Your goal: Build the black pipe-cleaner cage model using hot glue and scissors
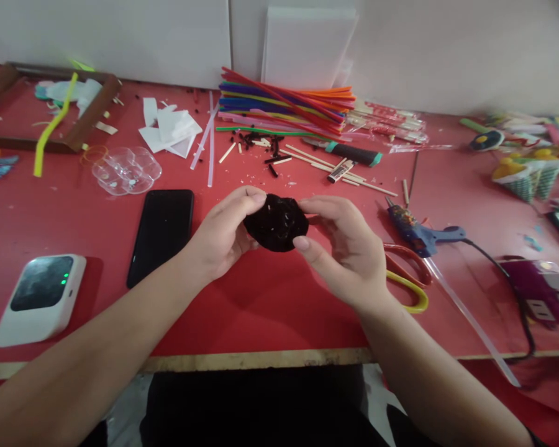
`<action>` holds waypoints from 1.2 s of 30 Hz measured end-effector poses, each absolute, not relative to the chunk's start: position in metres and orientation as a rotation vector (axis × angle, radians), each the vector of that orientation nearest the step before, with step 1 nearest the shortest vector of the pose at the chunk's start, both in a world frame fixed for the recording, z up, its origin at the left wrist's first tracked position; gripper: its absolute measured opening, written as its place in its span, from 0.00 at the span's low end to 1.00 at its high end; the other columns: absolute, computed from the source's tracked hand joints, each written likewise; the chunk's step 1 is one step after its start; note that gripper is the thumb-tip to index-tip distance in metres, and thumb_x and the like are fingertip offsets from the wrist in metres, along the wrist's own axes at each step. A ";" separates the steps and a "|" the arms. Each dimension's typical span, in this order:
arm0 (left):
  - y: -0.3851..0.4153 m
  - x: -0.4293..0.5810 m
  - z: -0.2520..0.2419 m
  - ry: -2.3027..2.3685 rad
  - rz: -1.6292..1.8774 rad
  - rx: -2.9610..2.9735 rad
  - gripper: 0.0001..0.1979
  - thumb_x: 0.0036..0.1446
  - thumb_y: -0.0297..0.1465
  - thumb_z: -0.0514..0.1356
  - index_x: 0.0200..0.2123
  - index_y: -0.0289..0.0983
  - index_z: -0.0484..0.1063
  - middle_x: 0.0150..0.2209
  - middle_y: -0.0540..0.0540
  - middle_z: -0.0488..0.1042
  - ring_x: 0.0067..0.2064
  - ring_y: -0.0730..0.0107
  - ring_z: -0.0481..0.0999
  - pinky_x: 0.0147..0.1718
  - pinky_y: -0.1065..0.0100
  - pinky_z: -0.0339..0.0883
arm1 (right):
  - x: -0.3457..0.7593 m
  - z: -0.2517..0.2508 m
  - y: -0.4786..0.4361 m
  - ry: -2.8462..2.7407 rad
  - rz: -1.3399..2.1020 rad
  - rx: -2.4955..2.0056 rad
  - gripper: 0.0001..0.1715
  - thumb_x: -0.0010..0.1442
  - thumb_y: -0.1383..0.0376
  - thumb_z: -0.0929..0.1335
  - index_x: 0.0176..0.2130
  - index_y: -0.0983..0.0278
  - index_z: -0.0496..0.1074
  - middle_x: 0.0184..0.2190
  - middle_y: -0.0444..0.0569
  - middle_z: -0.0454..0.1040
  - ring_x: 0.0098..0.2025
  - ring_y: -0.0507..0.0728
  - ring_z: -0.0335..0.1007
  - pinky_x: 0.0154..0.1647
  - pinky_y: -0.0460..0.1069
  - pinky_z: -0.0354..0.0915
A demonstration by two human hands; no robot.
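Note:
A round, dark black piece (279, 226), fuzzy-looking with a few shiny spots, is held up over the red table in front of me. My left hand (233, 230) pinches its left edge, thumb on top and fingers beneath. On the other side, my right hand (347, 248) curves around it, with thumb and index fingertips at the right rim. What the piece is made of cannot be made out clearly. Close to my right wrist lie scissors (422, 301) with red and yellow handles. A black phone (162, 233) lies beside my left hand.
Coloured pipe cleaners (284, 102) are stacked at the back, near a utility knife (354, 152) and thin wooden sticks (326, 162). A glue gun (419, 233) with its cord is at right. A white device (41, 301) and a clear palette (127, 171) stand left.

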State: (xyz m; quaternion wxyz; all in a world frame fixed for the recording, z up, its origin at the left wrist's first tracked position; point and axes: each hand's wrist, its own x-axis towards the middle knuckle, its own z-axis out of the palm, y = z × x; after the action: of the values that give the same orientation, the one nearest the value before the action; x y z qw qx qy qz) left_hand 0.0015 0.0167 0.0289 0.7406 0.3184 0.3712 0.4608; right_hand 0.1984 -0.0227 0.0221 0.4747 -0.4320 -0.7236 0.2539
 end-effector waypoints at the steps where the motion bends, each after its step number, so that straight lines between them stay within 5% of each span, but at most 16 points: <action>1: 0.017 0.001 0.029 0.829 1.005 0.683 0.12 0.58 0.40 0.67 0.33 0.40 0.69 0.30 0.52 0.72 0.29 0.72 0.75 0.25 0.73 0.71 | 0.198 0.022 -0.022 -1.776 0.642 -1.051 0.24 0.65 0.61 0.75 0.60 0.54 0.74 0.57 0.51 0.77 0.60 0.62 0.76 0.61 0.61 0.76; 6: 0.018 0.001 0.025 0.811 0.895 0.783 0.28 0.61 0.60 0.61 0.42 0.40 0.74 0.38 0.44 0.81 0.47 0.48 0.85 0.38 0.57 0.81 | 0.196 0.017 -0.022 -1.767 0.720 -1.085 0.31 0.62 0.59 0.78 0.62 0.53 0.72 0.58 0.51 0.77 0.59 0.63 0.76 0.61 0.61 0.76; 10: 0.014 0.001 0.020 0.733 0.908 0.866 0.38 0.58 0.68 0.56 0.46 0.40 0.77 0.44 0.41 0.83 0.55 0.44 0.83 0.44 0.56 0.81 | 0.191 0.012 -0.022 -1.591 0.822 -1.133 0.26 0.63 0.57 0.77 0.58 0.54 0.73 0.52 0.49 0.80 0.50 0.58 0.80 0.53 0.57 0.78; 15: 0.010 0.001 0.014 0.765 0.921 1.052 0.34 0.50 0.55 0.75 0.52 0.39 0.77 0.58 0.40 0.80 0.55 0.49 0.82 0.54 0.53 0.77 | 0.189 0.013 -0.021 -1.446 0.876 -1.146 0.29 0.55 0.54 0.81 0.51 0.55 0.72 0.45 0.45 0.80 0.43 0.55 0.79 0.43 0.52 0.78; 19: 0.011 0.001 0.011 0.743 0.987 0.980 0.32 0.53 0.54 0.73 0.54 0.41 0.76 0.60 0.41 0.78 0.59 0.50 0.80 0.57 0.54 0.76 | 0.191 0.017 -0.020 -1.454 0.834 -1.061 0.19 0.63 0.55 0.77 0.51 0.55 0.74 0.40 0.43 0.78 0.40 0.53 0.78 0.42 0.50 0.78; 25: 0.011 0.000 0.008 0.772 1.018 0.931 0.28 0.58 0.51 0.72 0.55 0.42 0.75 0.57 0.42 0.80 0.48 0.60 0.84 0.47 0.58 0.80 | 0.194 0.014 -0.024 -1.563 0.597 -1.087 0.17 0.66 0.60 0.75 0.53 0.54 0.75 0.41 0.44 0.79 0.41 0.55 0.76 0.45 0.54 0.77; 32: 0.010 0.002 0.008 0.747 1.041 1.055 0.33 0.47 0.44 0.79 0.54 0.40 0.76 0.57 0.40 0.81 0.62 0.49 0.79 0.64 0.49 0.70 | 0.195 0.013 -0.028 -1.688 0.353 -1.155 0.17 0.65 0.61 0.75 0.53 0.55 0.76 0.43 0.48 0.80 0.40 0.57 0.76 0.45 0.58 0.77; 36: 0.012 0.004 0.011 0.756 1.043 0.928 0.29 0.47 0.42 0.80 0.49 0.40 0.77 0.54 0.42 0.83 0.59 0.51 0.81 0.61 0.52 0.74 | 0.192 0.017 -0.026 -1.601 0.474 -1.112 0.17 0.66 0.61 0.75 0.53 0.55 0.74 0.43 0.47 0.78 0.40 0.56 0.77 0.43 0.55 0.78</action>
State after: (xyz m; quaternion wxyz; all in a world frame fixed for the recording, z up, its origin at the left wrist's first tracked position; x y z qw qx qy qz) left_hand 0.0038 0.0116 0.0112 0.7012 0.4167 0.3397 0.4682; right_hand 0.1918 -0.0263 0.0167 0.5378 -0.4674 -0.6728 0.1994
